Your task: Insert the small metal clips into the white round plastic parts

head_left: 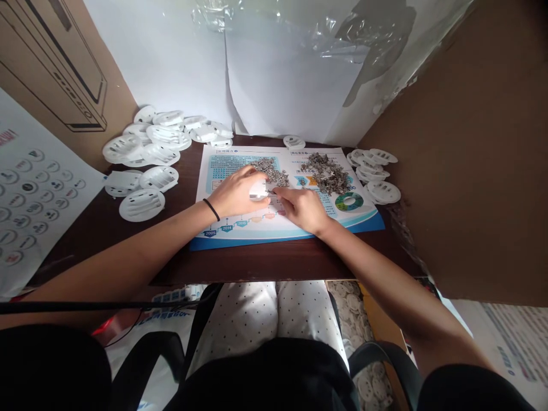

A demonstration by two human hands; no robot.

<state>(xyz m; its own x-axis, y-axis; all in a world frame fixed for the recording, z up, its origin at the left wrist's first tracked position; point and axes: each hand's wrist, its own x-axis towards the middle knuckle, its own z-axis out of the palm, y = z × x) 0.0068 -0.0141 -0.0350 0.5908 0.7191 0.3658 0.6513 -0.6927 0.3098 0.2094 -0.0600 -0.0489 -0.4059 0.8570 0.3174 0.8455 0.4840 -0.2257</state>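
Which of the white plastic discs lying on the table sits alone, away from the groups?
The single disc at the back edge of the printed sheet, near its middle; the others lie clustered to the left and right.

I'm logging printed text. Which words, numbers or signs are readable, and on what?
"2005": white-and-blue printed paper sheet, bottom left.
"2014": same sheet.
"2015": same sheet.
"公司简介": same sheet, top left.
Too small or blurred: that sheet's other print; white logo-covered paper, left; blue-lettered white sheeting, lower left; white printed paper, lower right.
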